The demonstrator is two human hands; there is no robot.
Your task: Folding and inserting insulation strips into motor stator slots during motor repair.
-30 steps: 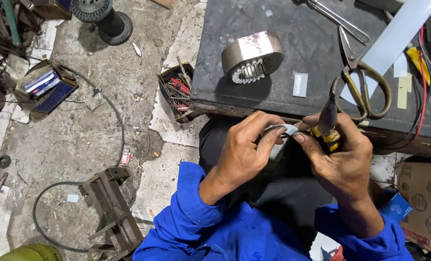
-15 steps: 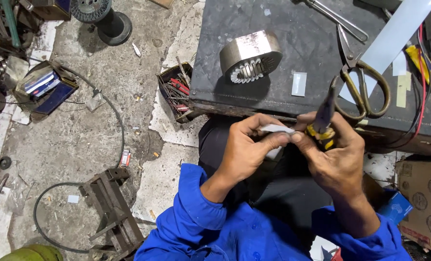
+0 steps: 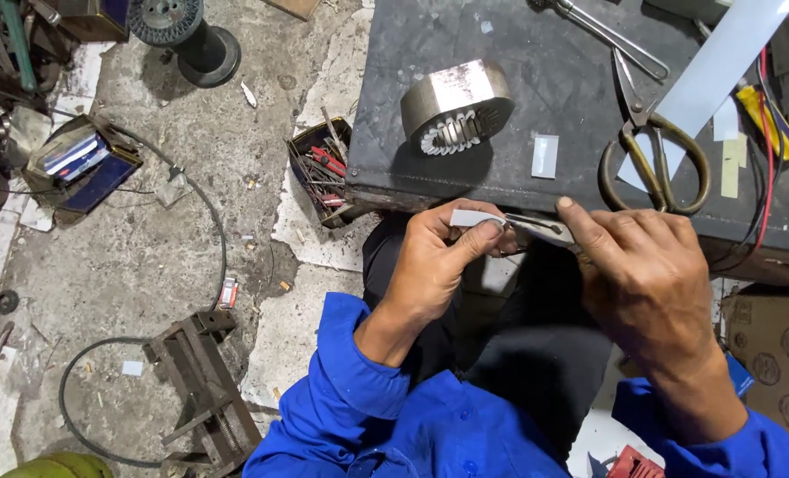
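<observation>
My left hand [image 3: 437,257] pinches a small strip of white paper [image 3: 474,217] between thumb and fingers, just below the front edge of the dark workbench [image 3: 501,168]. My right hand [image 3: 638,274] grips a slim metal tool [image 3: 536,226] whose tip lies against the strip; its handle is hidden in my palm. Both hands hover over my lap, in blue sleeves. On the bench behind them sits a round metal stator core [image 3: 456,106] with slotted teeth.
Large scissors [image 3: 651,142], a small white strip [image 3: 545,155], a long white sheet [image 3: 722,62] and red wires lie on the bench. A tray of small tools [image 3: 319,168], a vise [image 3: 204,389], a black cable, a wire spool [image 3: 177,26] and a cardboard box [image 3: 775,354] sit on the concrete floor.
My right hand has turned the tool from upright to lying nearly flat against the strip, hiding its yellow-and-black handle. Both hands stay at the bench edge.
</observation>
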